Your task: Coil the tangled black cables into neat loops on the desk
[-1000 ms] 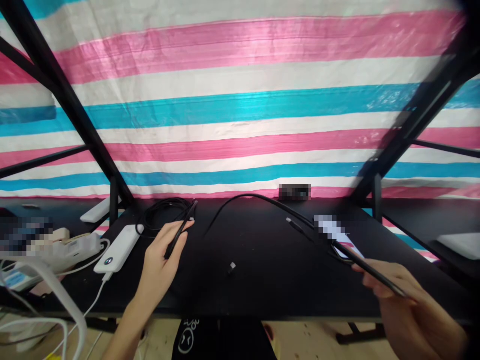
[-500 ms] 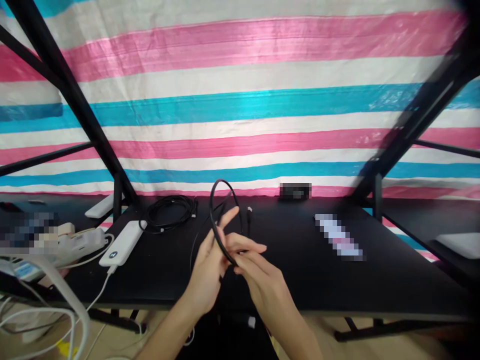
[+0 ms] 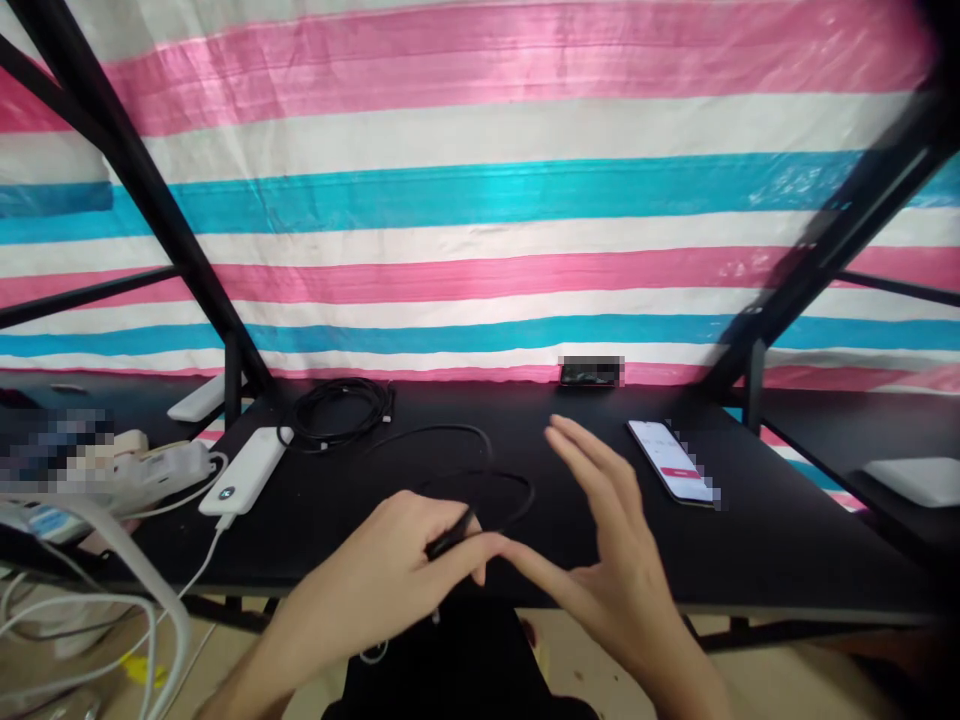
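Pinching a black cable (image 3: pixel 450 538) between thumb and fingertips, the left hand (image 3: pixel 390 580) hovers over the front edge of the table (image 3: pixel 750 560), near its middle, with its fingers closed on the cable's thick end. From that grip the cable runs back across the table in two loose, flat loops that lie on the middle of the top. The right hand (image 3: pixel 611 565) is just to the right, also above the table's front edge, palm turned inward and holding nothing; its fingers (image 3: pixel 581 450) are spread and straight, and its thumb tip reaches toward the left hand's fingertips, though I cannot tell whether they touch. A phone (image 3: pixel 670 462) lies face up on the right half of the table with its screen lit. On the table's left half a white power bank (image 3: pixel 241 472) lies slantwise, a white lead (image 3: pixel 202 565) hanging from it over the front edge. A second, coiled cable (image 3: pixel 337 408) sits near the table's back edge, left of centre. Past the table's left end lies a white power strip (image 3: pixel 154 470), and a striped tarp (image 3: pixel 480 180) hangs behind the table.
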The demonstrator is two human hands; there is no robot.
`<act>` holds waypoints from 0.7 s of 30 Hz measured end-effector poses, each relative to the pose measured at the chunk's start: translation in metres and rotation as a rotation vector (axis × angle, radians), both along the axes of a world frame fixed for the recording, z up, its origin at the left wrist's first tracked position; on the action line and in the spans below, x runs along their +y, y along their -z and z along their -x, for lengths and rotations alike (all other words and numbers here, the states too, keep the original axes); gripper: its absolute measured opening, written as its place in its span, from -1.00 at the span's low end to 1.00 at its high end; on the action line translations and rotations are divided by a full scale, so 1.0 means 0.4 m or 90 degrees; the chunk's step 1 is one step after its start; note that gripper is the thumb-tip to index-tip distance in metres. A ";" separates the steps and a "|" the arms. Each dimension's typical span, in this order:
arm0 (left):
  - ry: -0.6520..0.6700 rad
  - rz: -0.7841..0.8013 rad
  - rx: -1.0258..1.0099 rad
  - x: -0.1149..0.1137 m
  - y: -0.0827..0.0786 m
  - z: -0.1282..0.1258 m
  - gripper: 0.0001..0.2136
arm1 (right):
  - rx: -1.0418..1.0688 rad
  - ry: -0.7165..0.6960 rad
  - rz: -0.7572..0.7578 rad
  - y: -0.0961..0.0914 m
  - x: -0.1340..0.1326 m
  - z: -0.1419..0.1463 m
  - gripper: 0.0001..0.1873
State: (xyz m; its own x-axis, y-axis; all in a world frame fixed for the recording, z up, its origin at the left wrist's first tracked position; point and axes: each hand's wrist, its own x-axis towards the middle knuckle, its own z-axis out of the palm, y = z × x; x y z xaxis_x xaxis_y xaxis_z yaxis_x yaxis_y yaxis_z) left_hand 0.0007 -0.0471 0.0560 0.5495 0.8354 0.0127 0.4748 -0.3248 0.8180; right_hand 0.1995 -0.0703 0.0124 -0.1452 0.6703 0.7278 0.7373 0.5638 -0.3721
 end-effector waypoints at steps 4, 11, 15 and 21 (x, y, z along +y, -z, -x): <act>-0.075 -0.063 -0.041 0.004 0.008 -0.009 -0.57 | 0.006 -0.139 0.080 0.001 0.025 0.038 -0.68; -0.186 0.003 -0.192 0.057 0.049 0.026 -0.59 | 0.351 -0.186 0.329 0.054 0.061 0.013 -0.66; -0.203 -0.001 -0.226 0.101 0.083 0.051 -0.61 | 0.671 -0.250 0.320 0.057 0.073 -0.010 -0.52; -0.294 -0.166 -0.086 0.137 0.233 0.052 -0.55 | 0.855 -0.337 0.191 0.032 0.065 -0.003 -0.42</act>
